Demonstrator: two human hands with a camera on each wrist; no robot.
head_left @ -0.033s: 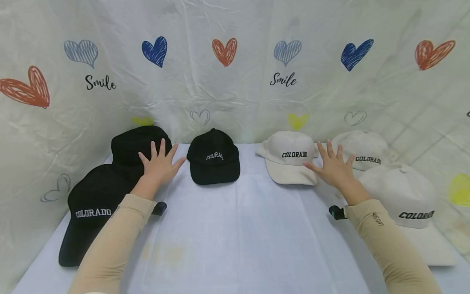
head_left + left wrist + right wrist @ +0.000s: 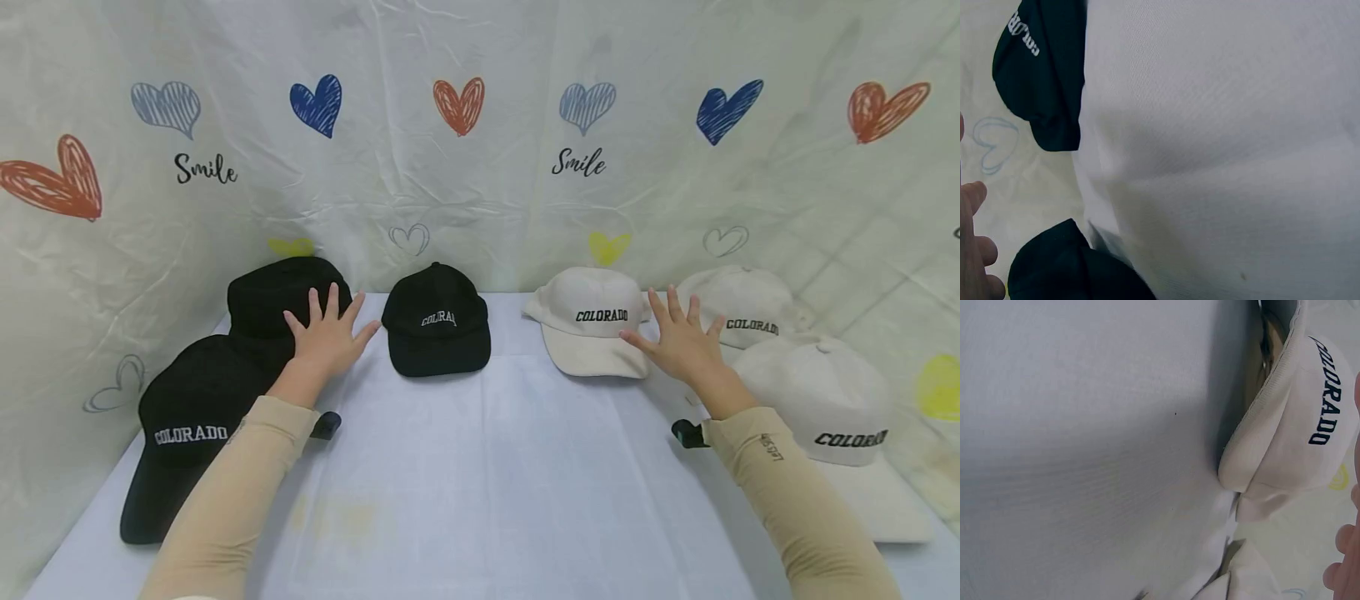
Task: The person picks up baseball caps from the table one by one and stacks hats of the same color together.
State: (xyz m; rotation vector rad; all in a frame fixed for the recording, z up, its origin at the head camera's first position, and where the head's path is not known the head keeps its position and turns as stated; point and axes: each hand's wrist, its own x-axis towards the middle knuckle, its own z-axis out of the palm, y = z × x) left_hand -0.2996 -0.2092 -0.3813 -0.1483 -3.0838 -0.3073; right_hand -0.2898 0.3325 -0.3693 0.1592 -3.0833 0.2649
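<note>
My left hand [image 2: 326,337] is held out with its fingers spread. It overlaps a black cap [image 2: 262,287] at the back left; whether they touch, I cannot tell. A second black cap [image 2: 435,308] sits just to the right of that hand, and a third [image 2: 180,400] lies nearer on the left. With fingers also spread, my right hand [image 2: 686,346] appears between a white cap [image 2: 588,296] and another white cap [image 2: 738,292] behind it. The third white cap [image 2: 817,392] is nearer, partly behind the right forearm. Both hands hold nothing.
A white-covered table [image 2: 480,483] spreads between the forearms. Behind it hangs a pale curtain [image 2: 517,125] printed with hearts and "Smile". Small dark objects show at the left cuff [image 2: 326,425] and beside the right cuff [image 2: 690,433].
</note>
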